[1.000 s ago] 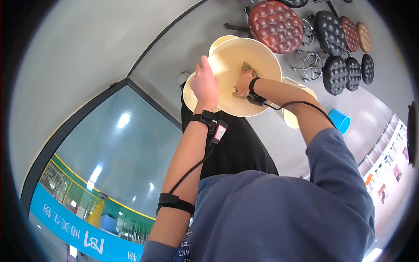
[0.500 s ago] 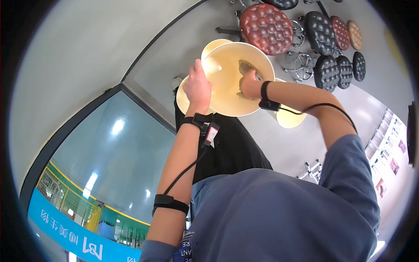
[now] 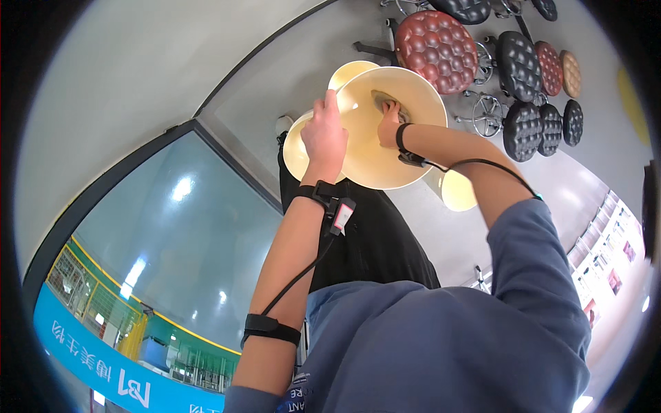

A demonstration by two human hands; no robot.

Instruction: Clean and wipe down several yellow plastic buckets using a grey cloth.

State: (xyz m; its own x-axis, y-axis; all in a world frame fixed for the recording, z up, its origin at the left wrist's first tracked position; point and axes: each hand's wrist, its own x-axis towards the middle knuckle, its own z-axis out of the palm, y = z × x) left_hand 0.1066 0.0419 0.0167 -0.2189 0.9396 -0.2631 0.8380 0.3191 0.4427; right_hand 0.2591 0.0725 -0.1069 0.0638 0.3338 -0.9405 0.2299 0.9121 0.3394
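Observation:
A large cream bucket [image 3: 365,155] is tipped with its wide mouth toward me, above my legs. My left hand [image 3: 325,134] is closed over its left rim, thumb along the edge. Inside the bucket, my right hand [image 3: 390,125] presses a grey cloth [image 3: 378,100] against the inner wall. Its fingers are bent over the cloth and partly cover it. Smaller cream round shapes show around the large bucket: one rounded cream vessel [image 3: 350,71] at its far left, another [image 3: 296,151] by my left wrist, and a third [image 3: 460,191] under my right forearm.
Several round tufted stools stand at the far right, among them a red stool [image 3: 437,51] and a black stool [image 3: 518,65] on metal bases. A pale wall [image 3: 124,76] and a dark-framed glass panel [image 3: 158,220] run along the left. Straps with cables circle both my forearms.
My right hand has slid leftward and a little farther away inside the bucket, carrying the grey cloth along the wall. My left hand keeps its hold on the rim. The whole view has shifted slightly.

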